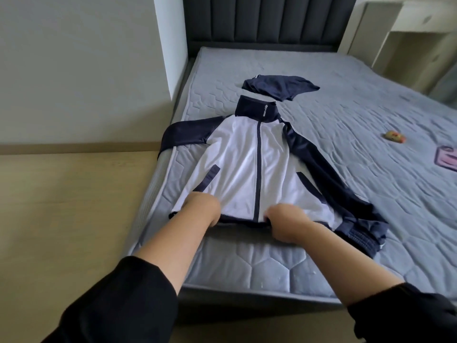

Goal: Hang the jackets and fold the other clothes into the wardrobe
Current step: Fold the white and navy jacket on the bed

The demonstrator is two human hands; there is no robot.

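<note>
Head view is looking down on a white and navy zip-up track jacket (247, 164) that is lying front-up and zipped shut on the near left part of a grey-blue quilted mattress (247, 263). Its navy stand-up collar (257, 108) is pointing to the far end and its navy hem band (237, 222) is lying nearest the person. The jacket's left sleeve (183, 134) is drooping over the mattress's left edge, while the right sleeve (333, 174) is running down beside the body and bunching at the near right.

Both hands are sitting at the hem. The right hand (284, 220) is curling its fingers round the hem band just right of the zip, pinching the cloth. The left hand (201, 209) is resting further left, but its fingers are hiding behind the back of the hand, so I cannot tell whether it is gripping or only pressing.

Just beyond the collar a folded dark navy garment (279, 90) is lying. Well to the right, a small orange and yellow toy (394, 136) and a flat purple object (447, 159) are sitting on the mattress.

The jacket is looking light, soft, limp and probably a little slick, so it is likely to be sagging and sliding wherever nothing is supporting it. Being a jacket, it is probably heading for a hanger. A hold at the two shoulders beside the collar is looking surer than one at the hem, with the drooping sleeve being gathered in first.
</note>
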